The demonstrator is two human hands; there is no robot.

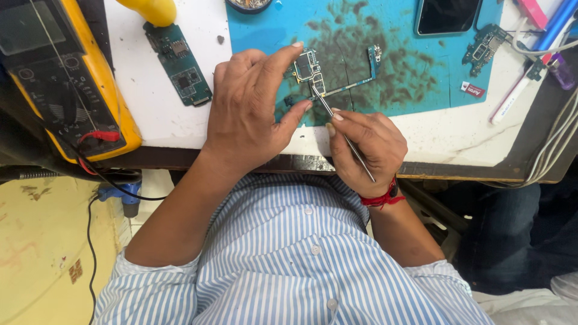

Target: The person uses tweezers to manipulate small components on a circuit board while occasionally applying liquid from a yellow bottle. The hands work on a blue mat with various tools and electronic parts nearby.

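Nearest the lens: blue-and-white striped shirt, forearms running up to the bench edge. Far left, yellow multimeter with red and black leads, lying on the white benchtop. Next over, a loose green circuit board, well apart from both hands. Left hand sits at the left edge of the stained blue work mat; index finger stretched out over the top of the phone motherboard, thumb coming up toward its lower left corner, so the board is braced between the two, other fingers curled. Can't tell if it's lifted off the mat or pressed flat. Board's long arm runs rightward to a small connector end; the bulk of it lies up and right of the left palm. Right hand sits below and right of the board, thumb and forefinger pinched on metal tweezers. Tool axis runs diagonal, lower right to upper left, tip touching or just at the board's lower edge. Left hand is the nearer one to the board; right reaches it only through the tool. Red thread band on the right wrist. Further right: dark phone at top of mat, another small board, pens and white cables at the far edge.
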